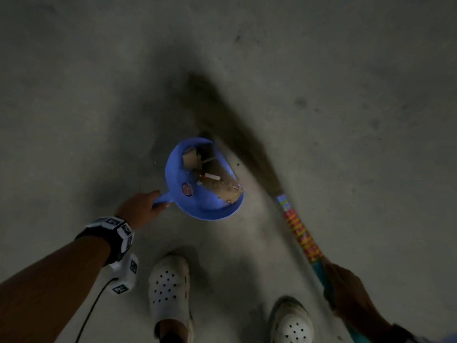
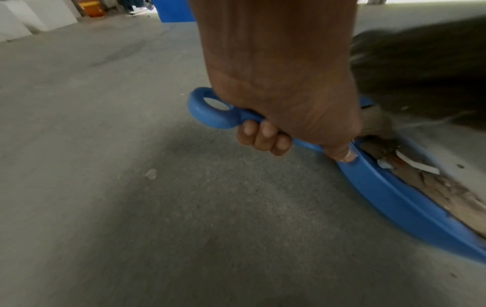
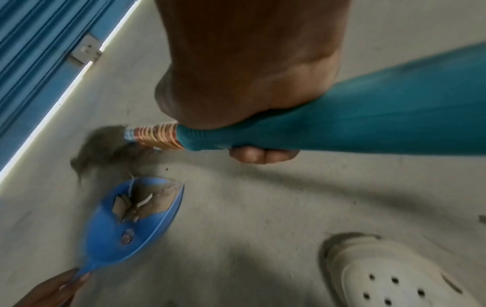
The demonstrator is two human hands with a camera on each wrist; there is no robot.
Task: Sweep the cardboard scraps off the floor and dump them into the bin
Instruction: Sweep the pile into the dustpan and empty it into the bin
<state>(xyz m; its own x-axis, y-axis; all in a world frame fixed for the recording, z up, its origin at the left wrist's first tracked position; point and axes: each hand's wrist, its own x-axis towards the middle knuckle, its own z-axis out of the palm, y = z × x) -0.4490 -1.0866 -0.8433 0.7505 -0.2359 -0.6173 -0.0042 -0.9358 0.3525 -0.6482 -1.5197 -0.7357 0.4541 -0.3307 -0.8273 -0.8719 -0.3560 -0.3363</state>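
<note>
Left hand wrapped round handle of blue dustpan — cardboard scraps lying inside pan, on concrete floor. Right of dustpan: blurred broom, bristles just beside pan mouth — right hand clenched on teal grip.

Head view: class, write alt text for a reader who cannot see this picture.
Seen from above, a left hand holds a blue dustpan full of cardboard scraps on a grey floor. The right hand grips a blurred broom beside it. Two white clogs show below.
</note>
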